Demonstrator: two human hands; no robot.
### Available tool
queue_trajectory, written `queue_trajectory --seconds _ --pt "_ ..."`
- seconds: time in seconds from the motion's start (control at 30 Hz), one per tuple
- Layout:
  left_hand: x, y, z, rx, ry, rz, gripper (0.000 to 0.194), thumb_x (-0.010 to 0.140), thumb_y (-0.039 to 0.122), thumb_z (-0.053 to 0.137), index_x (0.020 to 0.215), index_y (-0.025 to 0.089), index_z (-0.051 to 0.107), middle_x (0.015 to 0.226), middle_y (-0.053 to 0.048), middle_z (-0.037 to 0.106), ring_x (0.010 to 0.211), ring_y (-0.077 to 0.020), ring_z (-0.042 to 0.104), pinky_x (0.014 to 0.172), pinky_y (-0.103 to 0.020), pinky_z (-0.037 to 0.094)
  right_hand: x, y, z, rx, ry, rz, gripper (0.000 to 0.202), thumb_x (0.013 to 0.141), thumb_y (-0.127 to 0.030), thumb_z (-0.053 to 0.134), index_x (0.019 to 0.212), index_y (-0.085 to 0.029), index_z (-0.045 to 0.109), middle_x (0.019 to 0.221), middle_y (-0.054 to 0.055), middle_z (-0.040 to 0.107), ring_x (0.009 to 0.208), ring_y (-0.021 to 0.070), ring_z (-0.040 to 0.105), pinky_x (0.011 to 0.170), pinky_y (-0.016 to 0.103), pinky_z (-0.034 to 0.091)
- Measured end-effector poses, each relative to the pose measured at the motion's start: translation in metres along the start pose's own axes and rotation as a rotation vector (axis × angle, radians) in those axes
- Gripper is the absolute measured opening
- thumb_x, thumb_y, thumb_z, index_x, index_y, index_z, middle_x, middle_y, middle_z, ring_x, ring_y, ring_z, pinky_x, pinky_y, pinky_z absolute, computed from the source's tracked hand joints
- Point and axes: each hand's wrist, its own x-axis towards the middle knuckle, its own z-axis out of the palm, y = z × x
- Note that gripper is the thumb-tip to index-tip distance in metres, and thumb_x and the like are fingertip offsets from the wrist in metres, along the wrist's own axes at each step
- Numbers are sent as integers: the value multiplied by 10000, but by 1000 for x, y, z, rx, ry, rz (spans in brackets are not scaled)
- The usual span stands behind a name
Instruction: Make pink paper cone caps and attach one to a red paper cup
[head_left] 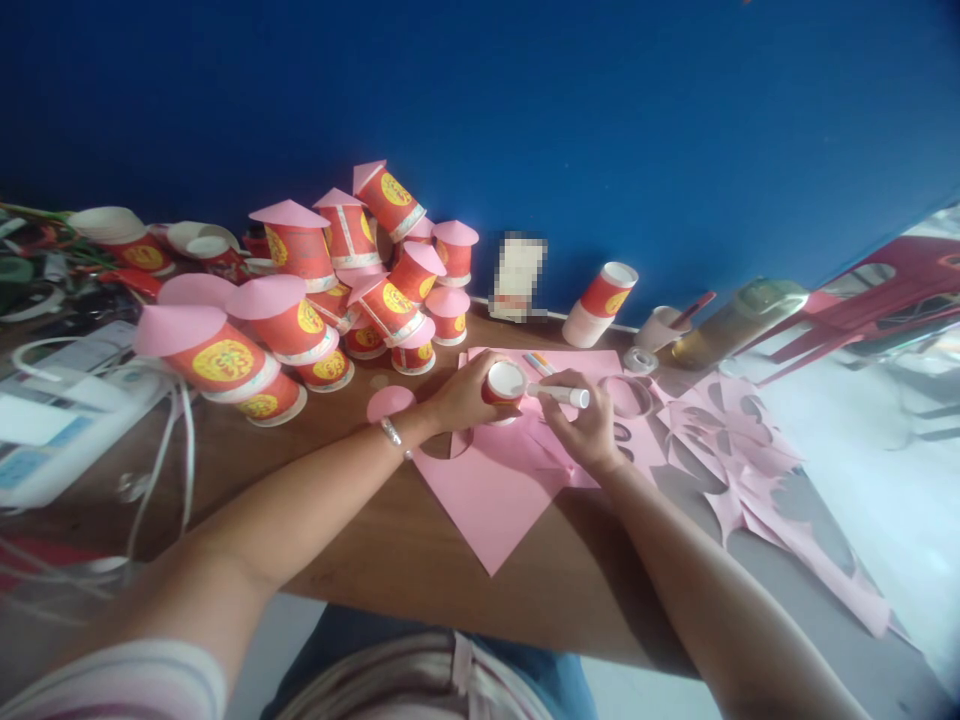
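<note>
My left hand (469, 392) is closed around a red paper cup (507, 380) with a pale round end facing up. In my right hand (589, 425) is a white pen-like tube (564, 394), its narrow tip at the cup's rim; whether it touches cannot be made out. Under both hands lie pink paper sheets (491, 510) on the wooden table. A small pink paper cone (391, 402) rests by my left wrist. Stacked to the left are several red paper cups (296, 255) with yellow round emblems, many topped by pink paper cones (274, 297).
A white power strip (52, 440) with cables lies at the left. Behind the sheets stand stacked cups (604, 300), a roll of tape (640, 360), a white cup (661, 328) and a bottle (739, 320). Cut pink scraps (742, 440) spread rightward. A blue wall (480, 100) closes the back.
</note>
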Motion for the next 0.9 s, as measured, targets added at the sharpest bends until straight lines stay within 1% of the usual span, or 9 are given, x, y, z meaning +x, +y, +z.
queue_trajectory --seconds 0.23,0.37,0.47,0.53,0.6,0.67,0.73,0.8,0.9 --pt "0 -5 -1 52 -4 39 588 696 488 889 1088 213 547 1094 -71 655 1022 -273 619 860 -399 522 -3 0 3 -15 -24 -70 60 890 -249 647 945 -269 635 858 32 754 734 218 713 681 357 569" --pt "0 -6 1 63 13 25 656 668 570 898 1091 206 551 1068 -74 657 1012 -281 622 875 -413 520 -3 0 2 -1 -23 -54 89 855 -217 658 923 -265 627 821 23 750 699 210 704 648 342 556" --pt "0 -8 3 51 57 32 669 656 570 910 1089 200 559 1080 -81 659 1032 -284 623 890 -415 518 -4 1 1 55 -20 15 78 846 -225 680 909 -248 640 836 30 754 721 208 713 668 343 562" --pt "0 -9 5 20 79 16 668 659 563 908 1091 196 556 1074 -81 660 1027 -285 630 880 -416 523 -4 3 1 143 -20 101 68 870 -273 692 906 -234 649 841 31 745 698 189 700 643 329 559" --pt "0 -11 7 -13 83 1 683 655 547 910 1117 197 551 1082 -80 661 1035 -289 638 882 -422 530 -3 5 3 288 -6 211 140 893 -345 710 924 -227 641 802 9 719 626 157 664 578 299 541" --pt "0 -13 7 -37 85 18 752 642 512 924 1209 206 537 1164 -92 651 1100 -300 634 926 -434 532 -1 6 3 449 15 299 226 887 -400 748 955 -229 618 744 -21 696 572 136 640 546 279 534" --pt "0 -13 6 -40 95 64 871 625 487 941 1324 218 495 1261 -114 615 1172 -309 615 985 -454 521 4 4 2 565 28 349 294 865 -423 793 969 -230 597 699 -36 695 559 136 649 561 283 548" --pt "2 -12 1 -39 109 130 953 625 493 946 1392 224 448 1289 -127 586 1193 -304 604 1020 -470 511 10 -1 -2 631 22 378 328 844 -430 821 955 -227 589 683 -32 706 564 143 666 578 292 558" --pt "7 -4 -10 -42 137 257 922 649 526 934 1381 228 459 1267 -123 581 1173 -280 599 1039 -464 503 18 -12 -12 719 -9 433 349 818 -436 846 927 -220 595 713 -16 724 580 143 673 585 294 559"
